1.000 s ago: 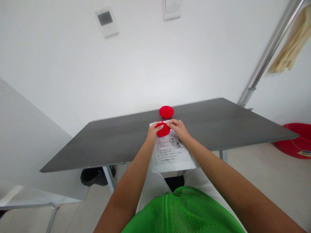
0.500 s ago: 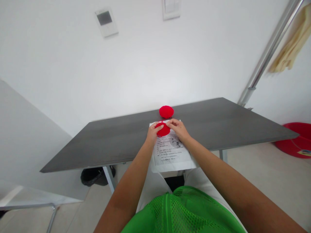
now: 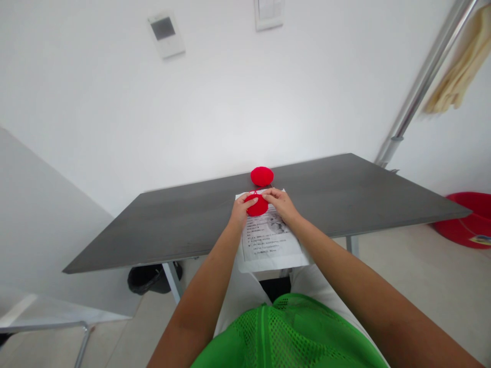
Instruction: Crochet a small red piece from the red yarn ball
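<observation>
My left hand (image 3: 240, 210) and my right hand (image 3: 282, 203) meet over a small flat red round piece (image 3: 258, 206), which looks crocheted. Both hands pinch it, the left at its left edge and the right at its upper right edge. It is held just above a printed white sheet of paper (image 3: 270, 241) that lies on the dark grey table (image 3: 184, 220) and overhangs the near edge. A red ball of yarn (image 3: 262, 176) sits on the table just beyond the hands.
A slanted metal pole (image 3: 418, 87) rises at the right with a pale cloth (image 3: 456, 76) hanging by it. A red basin (image 3: 466, 220) stands on the floor at far right. A dark bag (image 3: 149, 277) lies under the table. Two white wall panels (image 3: 164, 33) hang above.
</observation>
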`<state>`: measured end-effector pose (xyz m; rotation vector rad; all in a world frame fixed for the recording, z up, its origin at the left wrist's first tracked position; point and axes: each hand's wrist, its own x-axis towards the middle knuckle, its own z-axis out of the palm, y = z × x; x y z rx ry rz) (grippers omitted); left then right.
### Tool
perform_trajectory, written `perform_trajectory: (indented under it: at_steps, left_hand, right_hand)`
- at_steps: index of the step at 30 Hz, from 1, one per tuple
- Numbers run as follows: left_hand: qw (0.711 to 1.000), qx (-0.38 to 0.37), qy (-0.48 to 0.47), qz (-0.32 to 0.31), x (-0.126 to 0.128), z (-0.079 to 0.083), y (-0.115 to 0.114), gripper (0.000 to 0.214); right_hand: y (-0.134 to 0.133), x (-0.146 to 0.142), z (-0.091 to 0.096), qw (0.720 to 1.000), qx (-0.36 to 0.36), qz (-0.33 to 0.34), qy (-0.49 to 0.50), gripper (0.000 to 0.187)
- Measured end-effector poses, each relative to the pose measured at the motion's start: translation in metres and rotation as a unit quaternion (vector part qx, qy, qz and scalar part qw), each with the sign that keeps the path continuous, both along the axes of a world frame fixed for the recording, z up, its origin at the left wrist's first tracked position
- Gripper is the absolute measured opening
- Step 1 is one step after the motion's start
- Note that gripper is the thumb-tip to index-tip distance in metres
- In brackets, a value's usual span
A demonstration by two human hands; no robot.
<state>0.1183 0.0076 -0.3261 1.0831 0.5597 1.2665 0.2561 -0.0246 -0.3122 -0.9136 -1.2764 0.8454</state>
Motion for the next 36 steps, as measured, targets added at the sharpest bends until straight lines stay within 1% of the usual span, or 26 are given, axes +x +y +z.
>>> perform_trajectory:
  at_steps: [11,19,25,32,36]
  left_hand:
    - [1.000,0.010,0.024,0.011,0.0004,-0.0002,-0.0012,0.031]
    - [1.000,0.014,0.026,0.005,0.0012,0.0002,-0.0024,0.032]
    - [1.000,0.016,0.020,-0.010,0.0002,0.0007,-0.0026,0.031]
    - [1.000,0.013,0.014,-0.014,-0.0005,0.0011,-0.0021,0.031]
    - [1.000,0.011,0.013,-0.010,0.0000,0.0010,-0.0014,0.031]
  right_hand:
    - [-0.0016,0.0003,0.0013,1.000,0.001,-0.008,-0.015,0.019]
    - [-0.0022,0.0012,0.0011,1.000,0.000,-0.007,-0.017,0.018]
    - [-0.0008,0.0011,0.0013,1.000,-0.008,0.001,-0.001,0.012]
    - [0.0025,0.0014,-0.0031,1.000,0.007,0.004,0.000,0.013]
    - [0.0060,0.0019,-0.0072,1.000,0.022,-0.009,-0.015,0.014]
